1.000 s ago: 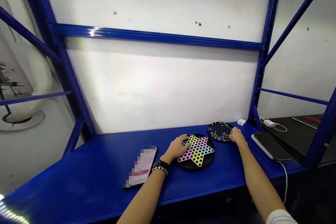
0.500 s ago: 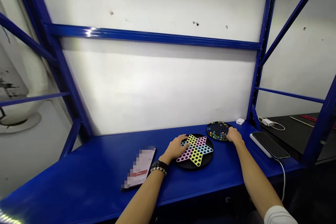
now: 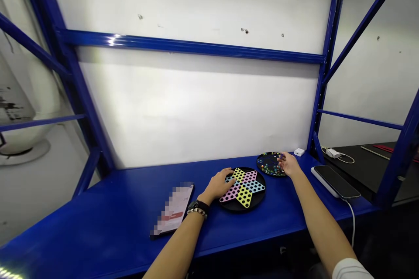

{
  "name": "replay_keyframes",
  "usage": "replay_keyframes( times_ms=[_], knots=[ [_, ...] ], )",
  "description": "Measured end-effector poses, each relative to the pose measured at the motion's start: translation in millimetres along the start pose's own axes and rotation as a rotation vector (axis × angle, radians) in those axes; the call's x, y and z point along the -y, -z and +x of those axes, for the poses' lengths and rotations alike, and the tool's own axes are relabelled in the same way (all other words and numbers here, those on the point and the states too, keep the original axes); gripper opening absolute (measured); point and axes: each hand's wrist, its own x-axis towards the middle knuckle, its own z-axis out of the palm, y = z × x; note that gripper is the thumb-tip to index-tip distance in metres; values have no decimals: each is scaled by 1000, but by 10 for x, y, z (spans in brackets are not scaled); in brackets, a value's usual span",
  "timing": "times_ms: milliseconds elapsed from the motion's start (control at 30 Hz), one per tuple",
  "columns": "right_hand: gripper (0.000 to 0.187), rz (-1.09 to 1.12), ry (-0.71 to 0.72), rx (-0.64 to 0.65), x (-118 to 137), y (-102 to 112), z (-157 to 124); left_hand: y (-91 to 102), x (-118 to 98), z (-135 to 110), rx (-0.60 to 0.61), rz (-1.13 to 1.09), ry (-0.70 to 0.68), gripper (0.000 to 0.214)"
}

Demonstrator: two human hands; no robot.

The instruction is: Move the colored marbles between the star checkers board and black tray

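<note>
A round black board with a coloured star of holes (image 3: 245,188) lies on the blue shelf (image 3: 114,213). My left hand (image 3: 220,184) rests flat on the board's left edge, fingers spread, a watch and bead bracelet on the wrist. Behind and to the right lies a round black tray of small coloured marbles (image 3: 270,164). My right hand (image 3: 288,164) hovers at the tray's right side with fingertips drawn together in a pinch over the marbles; what they hold is too small to make out.
A phone (image 3: 173,215) lies on the shelf left of my arm. Another phone on a white power bank (image 3: 335,181) with a cable sits at the right, a small white charger (image 3: 299,152) by the post. Blue rack posts and beams frame the shelf.
My right hand has lifted from the tray's right rim and shifted slightly left, fingers now pinched above the marbles. The left hand stays on the star board.
</note>
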Motion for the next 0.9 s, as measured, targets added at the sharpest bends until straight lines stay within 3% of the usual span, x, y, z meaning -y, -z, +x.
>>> replay_keyframes(
  times_ms=[200,333,467,900],
  knots=[
    [22,-65,63,7,-10,-86,-80,-1,-7,-1,4,-2,3,52],
    [38,-626,256,48,-32,-186,-216,4,-15,-2,25,15,9,53],
    [27,-982,244,133,-28,-218,-312,23,-33,-8,25,20,11,52],
    [36,-1149,238,207,-103,-231,-273,-1,-12,-1,29,5,15,55]
  ],
)
